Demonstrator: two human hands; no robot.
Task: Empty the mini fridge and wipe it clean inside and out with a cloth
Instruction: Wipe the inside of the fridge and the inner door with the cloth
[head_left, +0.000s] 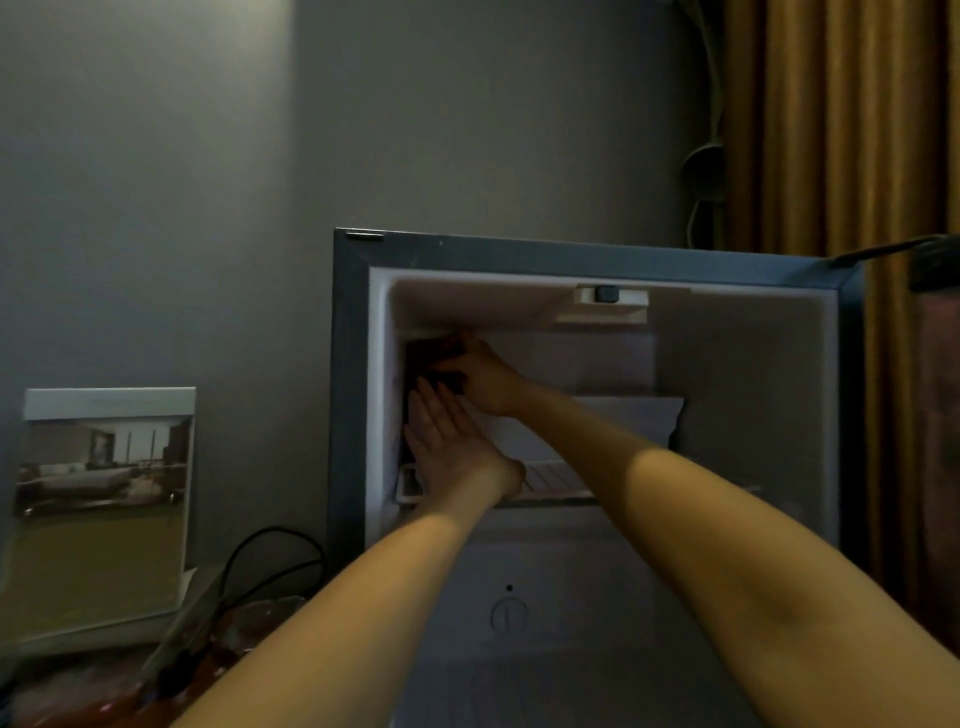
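Note:
The mini fridge (587, 254) stands open in front of me, dark grey outside and white inside. Both my arms reach into its upper left corner. My right hand (480, 371) grips a dark object (428, 353) tucked in the small compartment there; what the object is I cannot make out. My left hand (449, 447) lies flat just below it, fingers straight, palm against the compartment's lower front. A white wire shelf (550, 480) runs under the hands. I see no cloth.
A thermostat knob (607, 294) sits on the fridge ceiling. A framed picture (104, 499) leans on the wall at left, with black cables (270, 566) and reddish items (104, 701) on the floor. Golden curtains (831, 119) hang at right.

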